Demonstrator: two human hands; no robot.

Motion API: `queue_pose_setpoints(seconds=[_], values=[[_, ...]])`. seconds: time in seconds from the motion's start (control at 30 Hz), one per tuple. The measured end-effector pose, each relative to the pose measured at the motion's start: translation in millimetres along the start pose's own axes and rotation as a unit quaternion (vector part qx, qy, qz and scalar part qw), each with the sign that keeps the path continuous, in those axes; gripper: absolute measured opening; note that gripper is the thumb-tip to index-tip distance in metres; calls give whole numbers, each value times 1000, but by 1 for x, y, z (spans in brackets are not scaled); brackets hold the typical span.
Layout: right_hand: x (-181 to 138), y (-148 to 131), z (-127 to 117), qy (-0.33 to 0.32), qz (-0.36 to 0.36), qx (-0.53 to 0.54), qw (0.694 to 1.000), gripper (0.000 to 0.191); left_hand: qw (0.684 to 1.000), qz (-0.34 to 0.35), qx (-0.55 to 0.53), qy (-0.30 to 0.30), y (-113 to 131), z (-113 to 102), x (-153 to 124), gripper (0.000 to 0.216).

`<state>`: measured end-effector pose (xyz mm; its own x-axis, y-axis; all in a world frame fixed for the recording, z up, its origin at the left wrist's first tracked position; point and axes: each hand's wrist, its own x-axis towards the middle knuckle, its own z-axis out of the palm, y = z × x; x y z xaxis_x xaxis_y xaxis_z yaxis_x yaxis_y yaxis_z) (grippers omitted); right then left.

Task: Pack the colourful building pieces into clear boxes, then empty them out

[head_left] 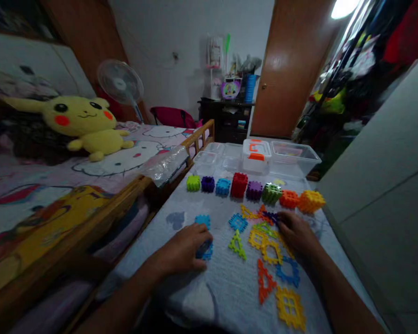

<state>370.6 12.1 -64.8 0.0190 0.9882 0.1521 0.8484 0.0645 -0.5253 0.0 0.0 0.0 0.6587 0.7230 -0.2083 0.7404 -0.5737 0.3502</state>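
Note:
My left hand (186, 248) lies over flat blue notched building pieces (202, 221) on the cloth, thumb apart from the curved fingers; part of the blue is hidden under it. On the right, the fingertips of my right hand (297, 234) are closed on a dark purple triangular piece (271, 216), beside an orange piece (263, 212). Between the hands lie a blue square piece (238, 222) and a green triangle (237, 245). Several yellow pieces (272, 253), a blue ring-like piece (288, 272), an orange triangle (264, 282) and a yellow window-shaped piece (290, 307) are nearer me.
Colour-sorted stacks, among them a red one (239, 185) and a yellow one (311, 201), stand in a row across the cloth-covered table (181, 287). Behind them are a lidded clear box (256, 157) and an open clear bin (294, 159). A wooden bed rail (125, 204) borders the left side.

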Motion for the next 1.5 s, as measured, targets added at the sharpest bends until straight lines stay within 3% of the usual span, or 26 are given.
queue_pose_setpoints(seconds=[0.2, 0.37, 0.47, 0.67, 0.77, 0.93, 1.1, 1.37, 1.5], values=[[0, 2, 0, 3, 3, 8, 1000, 33, 999, 36, 8, 29, 0, -1, 6, 29], [0, 1, 0, 9, 8, 3, 1000, 31, 996, 40, -48, 67, -2, -2, 33, 30], [0, -1, -1, 9, 12, 8, 1000, 31, 992, 56, -99, 57, 2, 2, 48, 33], [0, -2, -1, 9, 9, 15, 1000, 28, 992, 52, -10, 116, 12, 9, 53, 43], [0, -2, -2, 1, 13, 15, 1000, 29, 994, 29, 19, 99, 12, 8, 49, 58], [0, -1, -2, 0, 9, 3, 1000, 31, 997, 8, 31, 69, 11, 9, 49, 42], [0, 1, 1, 11, 10, 15, 1000, 33, 997, -11, 27, 78, 9, 14, 54, 47], [1, 3, 0, 1, 5, 4, 1000, 32, 979, -9, -94, 180, -27, -10, 41, 54], [1, 3, 0, -10, 21, 0, 1000, 33, 980, -29, -99, 168, -48, -18, 34, 54]])
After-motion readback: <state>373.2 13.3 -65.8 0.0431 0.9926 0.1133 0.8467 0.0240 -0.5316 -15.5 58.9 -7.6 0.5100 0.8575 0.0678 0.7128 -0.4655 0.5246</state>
